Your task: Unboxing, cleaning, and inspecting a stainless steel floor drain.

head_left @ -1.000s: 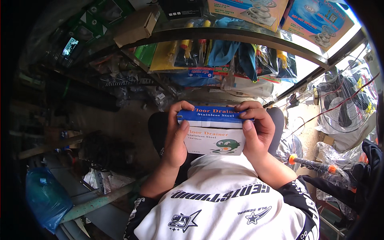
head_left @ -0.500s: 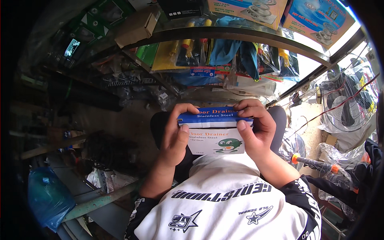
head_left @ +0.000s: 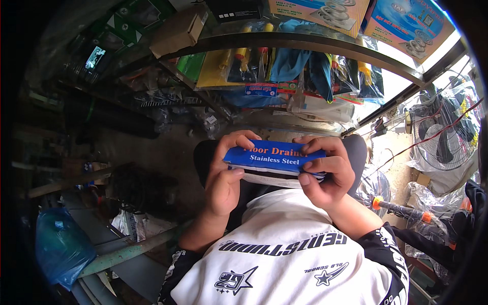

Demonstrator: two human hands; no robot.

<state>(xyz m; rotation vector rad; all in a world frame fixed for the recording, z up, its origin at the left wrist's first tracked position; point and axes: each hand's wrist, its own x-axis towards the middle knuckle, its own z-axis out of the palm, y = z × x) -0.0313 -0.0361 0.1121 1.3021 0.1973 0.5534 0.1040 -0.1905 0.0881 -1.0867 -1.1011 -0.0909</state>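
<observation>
A small flat cardboard box (head_left: 269, 154) with a blue face and white lower part is held between both hands, over my lap. Its blue face is tilted up toward me, and the white side below shows only as a thin strip. A dark gap runs between the blue panel and that strip. My left hand (head_left: 227, 173) grips the left end, fingers over the top edge and thumb at the lower edge. At the right end my right hand (head_left: 329, 170) is closed round the box, its fingers on the blue face and its thumb beneath.
Ahead stands a glass-topped shelf with a metal edge (head_left: 305, 42), carrying a brown carton (head_left: 179, 34) and colourful boxes (head_left: 406, 25). Bagged goods hang under it. A wrapped fan (head_left: 438, 134) stands right. At lower left are a blue plastic bag (head_left: 63, 249) and a green bar (head_left: 129, 251).
Both hands have tipped the box, so its blue face now shows more fully and the white printed side has turned almost out of sight. The gap along the edge looks darker.
</observation>
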